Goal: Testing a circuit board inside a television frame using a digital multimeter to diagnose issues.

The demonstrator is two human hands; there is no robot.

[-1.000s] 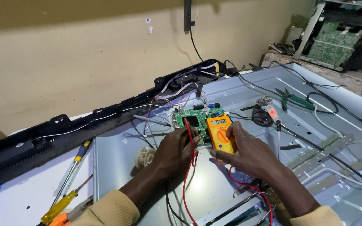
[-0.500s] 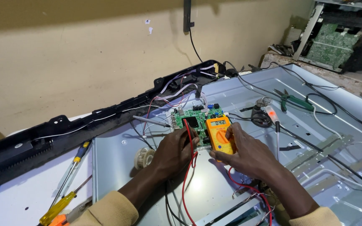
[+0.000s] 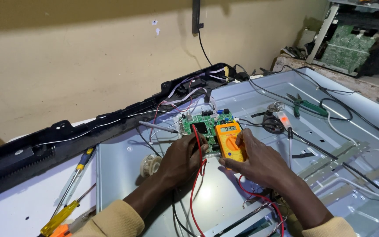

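Note:
A green circuit board point(image 3: 207, 125) lies on the grey metal back panel point(image 3: 242, 98) of a flat screen. My left hand point(image 3: 181, 158) pinches a red test probe point(image 3: 197, 131) whose tip rests on the board. An orange multimeter point(image 3: 230, 139) lies over the board's right side, and my right hand point(image 3: 257, 160) holds it from the right, thumb at its dial. Red leads point(image 3: 194, 188) trail down between my arms.
A black plastic frame strip point(image 3: 88, 129) runs along the panel's far-left edge. Screwdrivers with yellow handles point(image 3: 69, 193) lie at lower left. Green-handled pliers point(image 3: 305, 105), a soldering iron point(image 3: 284, 120) and black cables point(image 3: 343, 116) lie to the right. Another open chassis point(image 3: 352, 44) stands at the back right.

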